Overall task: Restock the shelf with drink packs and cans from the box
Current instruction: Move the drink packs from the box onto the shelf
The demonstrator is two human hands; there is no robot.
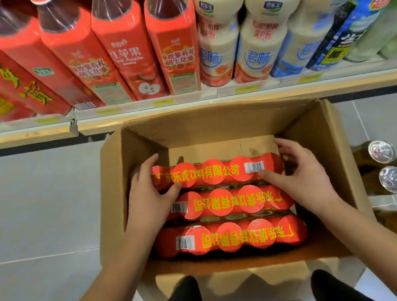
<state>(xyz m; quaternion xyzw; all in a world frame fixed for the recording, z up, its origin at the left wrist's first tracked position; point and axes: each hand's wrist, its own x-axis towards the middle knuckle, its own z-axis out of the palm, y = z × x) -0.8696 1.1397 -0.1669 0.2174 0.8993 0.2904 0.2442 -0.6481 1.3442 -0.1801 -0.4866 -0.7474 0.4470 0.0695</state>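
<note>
An open cardboard box (323, 144) stands on the floor below the shelf (185, 110). Inside lie three red shrink-wrapped drink packs side by side. The far pack (217, 172) is held at both ends: my left hand (147, 199) grips its left end with the thumb on top, and my right hand (302, 172) grips its right end near the barcode. The middle pack (227, 202) and the near pack (231, 236) lie untouched. Some bare box bottom shows beyond the far pack.
The shelf carries red apple-drink bottles (126, 49), white milky bottles (220, 27) and blue-labelled bottles (345, 26). Several gold cans (393, 178) with silver tops stand on the grey tiled floor right of the box. My legs are below the box.
</note>
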